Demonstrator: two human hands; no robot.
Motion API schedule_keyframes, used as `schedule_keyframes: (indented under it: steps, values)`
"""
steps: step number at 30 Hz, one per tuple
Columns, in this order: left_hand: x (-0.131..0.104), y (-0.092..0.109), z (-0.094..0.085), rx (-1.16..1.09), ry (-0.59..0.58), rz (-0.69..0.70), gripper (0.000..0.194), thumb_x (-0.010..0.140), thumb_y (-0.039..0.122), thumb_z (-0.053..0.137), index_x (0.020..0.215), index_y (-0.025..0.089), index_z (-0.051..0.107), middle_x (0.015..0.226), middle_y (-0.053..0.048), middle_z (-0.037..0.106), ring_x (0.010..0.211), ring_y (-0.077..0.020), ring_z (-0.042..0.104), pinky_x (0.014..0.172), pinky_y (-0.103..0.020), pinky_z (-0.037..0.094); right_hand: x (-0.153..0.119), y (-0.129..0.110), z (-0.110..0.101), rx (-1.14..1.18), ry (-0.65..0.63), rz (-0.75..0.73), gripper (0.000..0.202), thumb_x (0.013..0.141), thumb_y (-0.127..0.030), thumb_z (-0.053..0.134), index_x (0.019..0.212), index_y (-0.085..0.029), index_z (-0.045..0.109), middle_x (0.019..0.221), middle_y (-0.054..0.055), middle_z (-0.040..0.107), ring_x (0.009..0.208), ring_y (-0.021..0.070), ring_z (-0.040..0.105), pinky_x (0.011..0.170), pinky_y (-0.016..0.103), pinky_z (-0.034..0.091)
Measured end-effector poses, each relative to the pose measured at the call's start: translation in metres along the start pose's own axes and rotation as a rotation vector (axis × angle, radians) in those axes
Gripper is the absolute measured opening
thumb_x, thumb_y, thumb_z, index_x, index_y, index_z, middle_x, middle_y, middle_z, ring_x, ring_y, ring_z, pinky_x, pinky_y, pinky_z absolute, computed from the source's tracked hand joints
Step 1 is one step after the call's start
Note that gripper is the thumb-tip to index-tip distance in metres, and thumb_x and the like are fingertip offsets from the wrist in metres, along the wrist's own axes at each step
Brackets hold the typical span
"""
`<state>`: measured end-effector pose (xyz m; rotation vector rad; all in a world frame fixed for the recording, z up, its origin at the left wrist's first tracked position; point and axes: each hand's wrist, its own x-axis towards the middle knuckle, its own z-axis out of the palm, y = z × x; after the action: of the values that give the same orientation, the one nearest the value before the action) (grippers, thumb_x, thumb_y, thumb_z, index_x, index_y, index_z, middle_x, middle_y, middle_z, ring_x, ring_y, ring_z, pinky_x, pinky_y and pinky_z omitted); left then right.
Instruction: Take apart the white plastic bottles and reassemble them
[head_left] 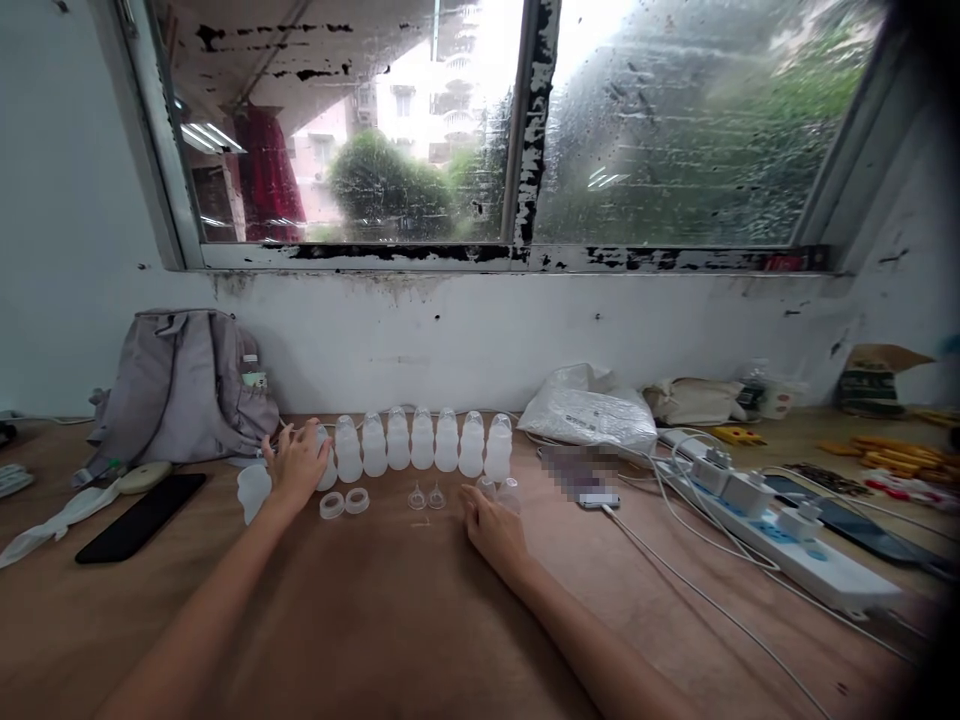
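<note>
Head view. Btls [422, 440]: qty 8, frosted, upright on table [390, 620], set side by side in a shallow arc near wall [450, 340]. Domed see-through tops fitted where visible. Arc layout prob. keeps each btl w/in reach of either hand; upright pos. rests each on its base.

L hand [296, 465]: at L end of arc, over/beside the end btl, which it partly hides. Grip wide, fingers spread; contact w/ btl cannot be confirmed. Spread prob. suits the btl's round body. Frosted piece [255, 492] just beside L hand, outboard side; exact type unclear.

R hand [495, 530]: low, in front of R end of arc, fingers bent, at the small see-through domed parts [510, 490]. Parts partly hidden by hand; cannot tell if grip is closed on one or merely resting alongside.

Btwn hands, in front of arc: rings [357, 500], qty 2, flat, adjacent, nr L hand; teats [416, 496], qty 2, tips up, nr center. Like parts grouped, prob. for quick ID; wide-base-down pos. prob. steadies teats.

Periphery: black phone [142, 518] flat at L; backpack [187, 380] against wall; plastic bag [592, 415] R of arc; power strip [847, 575] far R, well apart from btls.
</note>
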<state>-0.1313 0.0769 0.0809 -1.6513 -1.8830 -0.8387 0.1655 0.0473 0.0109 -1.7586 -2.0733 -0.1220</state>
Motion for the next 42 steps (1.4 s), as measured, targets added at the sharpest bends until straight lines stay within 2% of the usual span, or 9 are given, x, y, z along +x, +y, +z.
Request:
schedule_keyframes:
  steps: [6, 12, 16, 19, 26, 29, 34, 38, 42]
  values:
    - [-0.005, 0.014, -0.018, -0.115, 0.143, -0.039, 0.035, 0.084, 0.033, 0.035, 0.113, 0.016, 0.046, 0.104, -0.011, 0.059, 0.105, -0.0246, 0.045, 0.098, -0.044, 0.02, 0.001, 0.003, 0.0, 0.023, 0.008, 0.053, 0.033, 0.083, -0.019, 0.037, 0.114, -0.017, 0.049, 0.08, 0.012, 0.067, 0.07, 0.0232, 0.063, 0.058, 0.029, 0.04]
    - [-0.018, 0.052, -0.051, -0.594, 0.37, -0.066, 0.039, 0.087, 0.033, 0.032, 0.122, 0.016, 0.033, 0.117, -0.011, 0.045, 0.11, -0.0199, 0.042, 0.096, -0.035, 0.032, 0.001, 0.004, -0.001, 0.024, 0.034, 0.066, 0.033, 0.083, -0.019, 0.038, 0.114, -0.016, 0.049, 0.078, 0.013, 0.066, 0.07, 0.024, 0.063, 0.059, 0.03, 0.04]
    - [-0.051, 0.095, -0.061, -0.762, 0.146, 0.004, 0.038, 0.089, 0.032, 0.027, 0.125, 0.02, 0.029, 0.124, -0.009, 0.041, 0.117, -0.0199, 0.036, 0.101, -0.037, 0.028, -0.002, 0.0, -0.004, 0.089, 0.06, -0.009, 0.033, 0.084, -0.018, 0.036, 0.114, -0.016, 0.05, 0.08, 0.011, 0.067, 0.072, 0.0227, 0.062, 0.061, 0.03, 0.042]
    - [-0.079, 0.116, -0.051, -0.848, -0.033, 0.051, 0.039, 0.09, 0.03, 0.025, 0.128, 0.023, 0.025, 0.128, -0.007, 0.038, 0.12, -0.0188, 0.034, 0.101, -0.037, 0.028, -0.005, -0.005, -0.009, 0.222, 0.113, -0.091, 0.033, 0.083, -0.016, 0.035, 0.113, -0.015, 0.05, 0.086, 0.009, 0.066, 0.077, 0.0207, 0.062, 0.065, 0.028, 0.043]
    - [-0.101, 0.115, -0.019, -0.96, -0.293, 0.151, 0.057, 0.085, 0.037, 0.04, 0.133, 0.021, 0.016, 0.118, -0.008, 0.049, 0.108, -0.0203, 0.047, 0.091, -0.036, 0.038, -0.011, -0.015, -0.022, 0.643, 0.246, -0.22, 0.032, 0.089, -0.026, 0.029, 0.109, -0.016, 0.051, 0.106, 0.009, 0.06, 0.097, 0.0177, 0.055, 0.083, 0.029, 0.042]
    - [-0.101, 0.112, -0.021, -0.961, -0.397, 0.253, 0.055, 0.079, 0.042, 0.048, 0.127, 0.023, 0.029, 0.114, -0.007, 0.053, 0.102, -0.0204, 0.051, 0.086, -0.034, 0.041, -0.016, -0.019, -0.029, 0.814, 0.231, -0.227, 0.036, 0.089, -0.031, 0.027, 0.116, -0.017, 0.045, 0.103, 0.009, 0.059, 0.095, 0.0177, 0.055, 0.082, 0.031, 0.043]
    - [-0.102, 0.115, -0.023, -0.758, -0.355, 0.408, 0.049, 0.076, 0.05, 0.048, 0.115, 0.022, 0.043, 0.106, -0.007, 0.058, 0.092, -0.0216, 0.055, 0.078, -0.036, 0.044, -0.022, -0.024, -0.041, 0.907, 0.214, -0.325, 0.033, 0.088, -0.032, 0.028, 0.112, -0.018, 0.047, 0.098, 0.008, 0.06, 0.092, 0.0182, 0.057, 0.079, 0.031, 0.045]
    - [-0.107, 0.117, -0.016, -0.563, -0.255, 0.532, 0.048, 0.077, 0.053, 0.045, 0.105, 0.015, 0.05, 0.093, -0.011, 0.061, 0.08, -0.0237, 0.056, 0.068, -0.037, 0.044, -0.024, -0.027, -0.043, 0.668, 0.231, -0.398, 0.024, 0.084, -0.033, 0.039, 0.096, -0.018, 0.054, 0.089, 0.007, 0.062, 0.084, 0.0177, 0.057, 0.075, 0.027, 0.043]
    - [-0.109, 0.118, -0.014, -0.478, -0.228, 0.559, 0.046, 0.079, 0.051, 0.041, 0.106, 0.015, 0.05, 0.092, -0.011, 0.06, 0.079, -0.0234, 0.056, 0.068, -0.037, 0.043, -0.023, -0.028, -0.039, 0.414, 0.223, -0.301, 0.025, 0.086, -0.033, 0.036, 0.08, -0.017, 0.055, 0.073, 0.004, 0.063, 0.068, 0.0151, 0.059, 0.061, 0.023, 0.038]
